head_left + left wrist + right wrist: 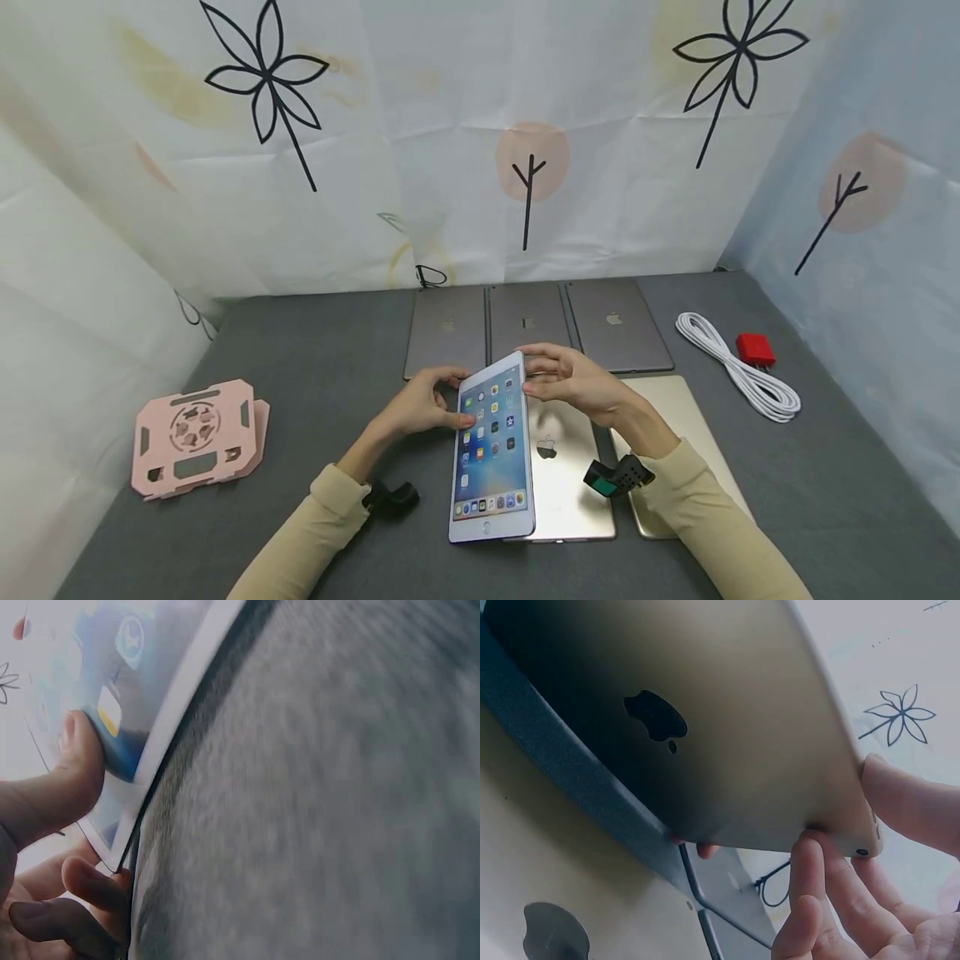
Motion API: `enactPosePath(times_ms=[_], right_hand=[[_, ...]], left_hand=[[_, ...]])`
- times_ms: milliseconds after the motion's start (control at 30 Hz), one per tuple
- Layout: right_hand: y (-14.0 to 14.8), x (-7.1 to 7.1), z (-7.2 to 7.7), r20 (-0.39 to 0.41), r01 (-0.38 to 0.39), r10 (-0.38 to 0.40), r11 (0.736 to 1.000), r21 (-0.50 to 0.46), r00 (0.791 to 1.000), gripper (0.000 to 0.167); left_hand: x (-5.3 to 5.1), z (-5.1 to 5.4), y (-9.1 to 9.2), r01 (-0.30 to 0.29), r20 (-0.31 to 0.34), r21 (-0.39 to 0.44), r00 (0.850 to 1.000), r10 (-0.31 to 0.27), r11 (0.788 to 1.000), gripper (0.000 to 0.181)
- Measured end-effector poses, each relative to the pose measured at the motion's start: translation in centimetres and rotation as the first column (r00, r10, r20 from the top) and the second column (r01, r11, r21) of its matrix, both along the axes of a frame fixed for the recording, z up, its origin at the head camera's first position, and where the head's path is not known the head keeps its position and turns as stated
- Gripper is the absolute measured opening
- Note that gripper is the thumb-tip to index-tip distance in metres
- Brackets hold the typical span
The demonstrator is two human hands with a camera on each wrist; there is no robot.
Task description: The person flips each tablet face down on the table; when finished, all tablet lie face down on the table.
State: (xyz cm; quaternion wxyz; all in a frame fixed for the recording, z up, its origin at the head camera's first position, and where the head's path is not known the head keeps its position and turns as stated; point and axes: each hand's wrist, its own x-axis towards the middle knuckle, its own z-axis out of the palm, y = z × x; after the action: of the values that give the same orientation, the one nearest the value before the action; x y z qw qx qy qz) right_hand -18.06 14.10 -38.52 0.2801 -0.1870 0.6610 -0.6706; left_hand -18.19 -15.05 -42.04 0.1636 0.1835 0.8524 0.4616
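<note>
A white-framed tablet (491, 450) with its screen lit and rows of app icons is tilted up off the table, held by both hands. My left hand (423, 406) grips its left edge, thumb on the screen and fingers behind. At the upper right edge my right hand (566, 379) pinches it; in the right wrist view the thumb lies on the side and fingertips touch the gold back (735, 735) near the camera. Beside it lies a gold tablet (570, 475), face down, partly covered by the held one. Another gold tablet (693, 417) lies beneath my right forearm.
Three grey tablets (618, 325) lie face down in a row at the back of the grey table (322, 342). To the right are a coiled white cable (738, 367) and a red charger block (755, 349). Pink cases (197, 437) lie stacked at the left.
</note>
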Motion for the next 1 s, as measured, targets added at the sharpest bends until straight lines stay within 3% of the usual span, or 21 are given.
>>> enactPosePath(times_ms=[167, 600, 833, 1000], right_hand=[[0.1, 0.1, 0.2, -0.013, 0.023, -0.023, 0.999, 0.037, 1.0, 0.078], [-0.4, 0.5, 1.2, -0.074, 0.1, -0.092, 0.988, 0.12, 0.993, 0.069], [-1.1, 0.7, 1.9, -0.095, 0.095, -0.082, 0.985, 0.143, 0.992, 0.067], [-1.5, 0.8, 2.3, -0.112, 0.083, -0.066, 0.983, 0.161, 0.992, 0.068]], left_hand=[[-0.1, -0.3, 0.4, -0.009, 0.038, 0.036, 0.999, 0.008, 0.999, 0.067], [0.3, -0.6, 1.6, 0.012, 0.037, 0.079, 0.999, -0.015, 0.997, 0.068], [0.3, -1.0, 1.9, 0.04, 0.021, 0.105, 0.999, -0.042, 0.994, 0.07], [0.3, -1.1, 2.0, 0.023, 0.032, 0.115, 0.999, -0.027, 0.993, 0.069]])
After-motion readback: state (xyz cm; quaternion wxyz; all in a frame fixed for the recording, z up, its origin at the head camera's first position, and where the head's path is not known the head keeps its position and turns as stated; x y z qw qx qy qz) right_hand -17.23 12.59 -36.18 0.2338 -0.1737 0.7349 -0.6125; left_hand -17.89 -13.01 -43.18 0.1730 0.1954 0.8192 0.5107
